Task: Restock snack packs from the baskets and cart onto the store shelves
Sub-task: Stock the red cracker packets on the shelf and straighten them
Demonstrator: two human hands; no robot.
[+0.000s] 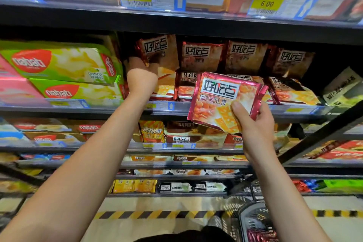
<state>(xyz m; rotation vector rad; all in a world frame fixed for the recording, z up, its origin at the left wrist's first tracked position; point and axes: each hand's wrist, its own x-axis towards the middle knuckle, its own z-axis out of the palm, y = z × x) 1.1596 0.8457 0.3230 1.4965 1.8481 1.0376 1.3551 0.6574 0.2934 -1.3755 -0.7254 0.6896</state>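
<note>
Right hand (253, 124) pinches snack pack (222, 100); pack above the grip.

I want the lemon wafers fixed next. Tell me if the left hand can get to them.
Probably yes: the left hand is already up at that shelf, right beside the lemon wafer boxes, nothing between them.

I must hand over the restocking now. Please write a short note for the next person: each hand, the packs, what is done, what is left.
Left hand: reaches into the middle shelf among the stacked packs; its fingers are hidden.
Right hand: grips one pink snack pack in front of that shelf, not yet placed.
Done: rows of similar packs already stand there.
Left: place this pack; more packs show in the basket below.
</note>
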